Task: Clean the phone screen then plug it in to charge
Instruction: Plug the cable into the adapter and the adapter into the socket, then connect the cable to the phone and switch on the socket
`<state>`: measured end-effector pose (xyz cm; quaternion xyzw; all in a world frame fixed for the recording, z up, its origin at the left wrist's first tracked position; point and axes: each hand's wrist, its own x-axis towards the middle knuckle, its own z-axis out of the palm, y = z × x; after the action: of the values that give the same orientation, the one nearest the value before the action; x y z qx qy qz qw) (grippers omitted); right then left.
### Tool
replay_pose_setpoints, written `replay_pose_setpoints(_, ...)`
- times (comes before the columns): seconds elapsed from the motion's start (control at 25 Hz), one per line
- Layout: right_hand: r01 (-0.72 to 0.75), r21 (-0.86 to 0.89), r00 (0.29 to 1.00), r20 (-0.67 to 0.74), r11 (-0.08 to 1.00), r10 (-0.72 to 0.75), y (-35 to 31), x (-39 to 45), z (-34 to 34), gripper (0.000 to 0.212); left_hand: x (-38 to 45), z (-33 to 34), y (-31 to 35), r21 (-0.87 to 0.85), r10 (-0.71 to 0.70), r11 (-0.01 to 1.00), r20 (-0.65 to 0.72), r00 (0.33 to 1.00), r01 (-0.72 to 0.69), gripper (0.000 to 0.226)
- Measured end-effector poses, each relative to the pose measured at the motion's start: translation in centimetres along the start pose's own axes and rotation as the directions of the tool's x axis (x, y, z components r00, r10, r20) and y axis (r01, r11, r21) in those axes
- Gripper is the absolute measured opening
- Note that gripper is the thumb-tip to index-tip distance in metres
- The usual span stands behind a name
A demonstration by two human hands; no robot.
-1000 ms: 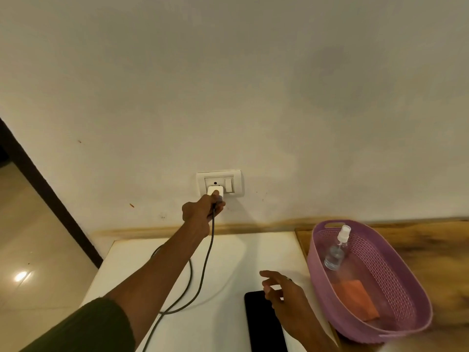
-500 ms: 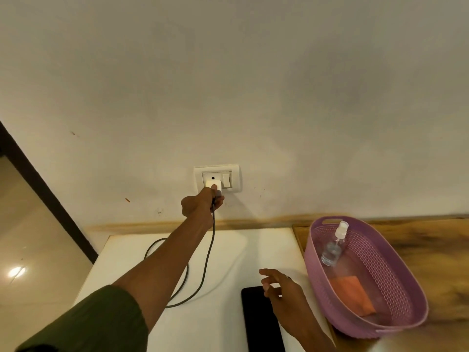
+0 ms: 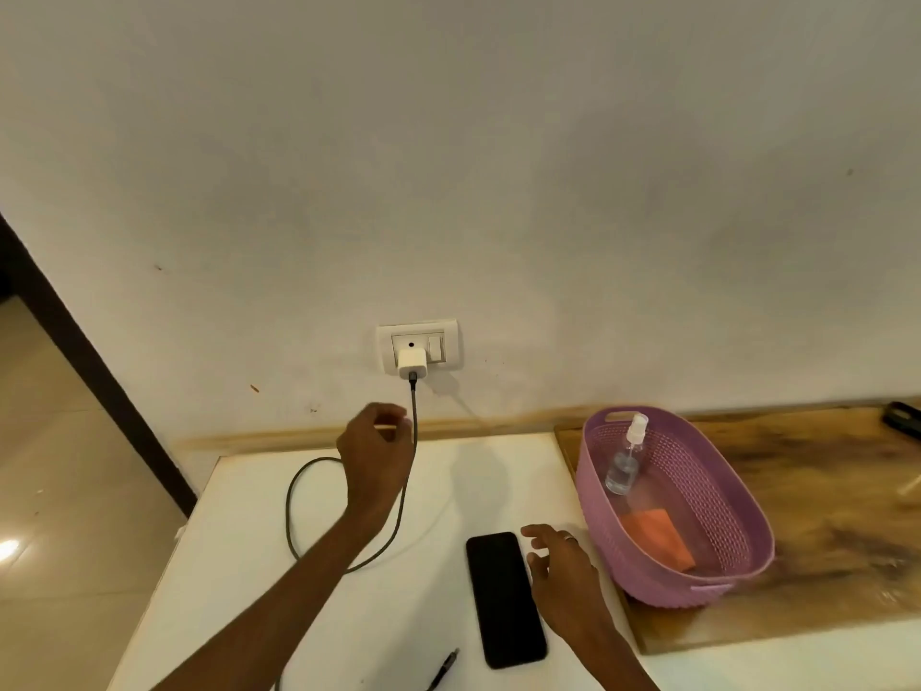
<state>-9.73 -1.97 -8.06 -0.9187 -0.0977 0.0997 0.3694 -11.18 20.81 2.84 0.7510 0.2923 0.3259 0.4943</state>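
Observation:
A black phone (image 3: 504, 598) lies screen-up on the white table (image 3: 249, 566). A white charger adapter (image 3: 412, 363) sits plugged into the wall socket (image 3: 418, 345), and its dark cable (image 3: 294, 511) hangs down and loops over the table. The cable's free plug end (image 3: 443, 669) lies near the front edge, left of the phone. My left hand (image 3: 375, 453) hovers below the adapter, fingers loosely curled, holding nothing, the cable running just beside it. My right hand (image 3: 563, 573) rests open, touching the phone's right side.
A purple basket (image 3: 707, 496) stands on a wooden board (image 3: 837, 516) at the right, with a clear spray bottle (image 3: 625, 461) and an orange cloth (image 3: 658, 536) inside. A dark object (image 3: 903, 417) lies at the far right. A dark door frame (image 3: 99, 381) is at the left.
My left hand has let go of the adapter and drawn back down from the socket. The adapter stays plugged in. The view has tilted down, showing the whole phone and the cable end.

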Motion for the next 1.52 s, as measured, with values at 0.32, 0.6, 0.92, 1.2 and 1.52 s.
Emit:
replay_pose_setpoints(0.32, -0.094, -0.206, 0.984, 0.13, 0.974, 0.123, -0.2, -2.8, 2.8, 0.062, -13.7, -3.5, -8.9, 0.396, -0.238, 0.917, 0.43, 0.871, 0.055, 0.013)
replay_pose_setpoints(0.6, -0.135, -0.441, 0.984, 0.047, 0.887, 0.174, -1.8, -4.0, 5.4, 0.106, -17.0, -3.7, -10.1, 0.569, -0.174, 0.783, 0.588, 0.79, -0.252, 0.021)
replay_pose_setpoints(0.92, -0.255, -0.24, 0.95, 0.119, 0.937, 0.289, -1.4, -2.3, 4.7, 0.122, -14.5, -5.1, -7.3, 0.256, -0.272, 0.95, 0.392, 0.878, 0.18, 0.01)
replay_pose_setpoints(1.2, -0.429, 0.616, 0.902, 0.325, 0.661, 0.283, -2.7, -4.5, 2.2, 0.091, -13.3, -6.1, -3.7, -0.088, -0.344, 0.908, 0.399, 0.85, 0.409, 0.011)
replay_pose_setpoints(1.52, -0.385, 0.912, 0.908, 0.402, 0.142, -0.118, -8.8, -6.5, -5.2, 0.054, -15.6, -7.0, 0.6, -0.097, -0.297, 0.926, 0.413, 0.861, 0.366, 0.007)
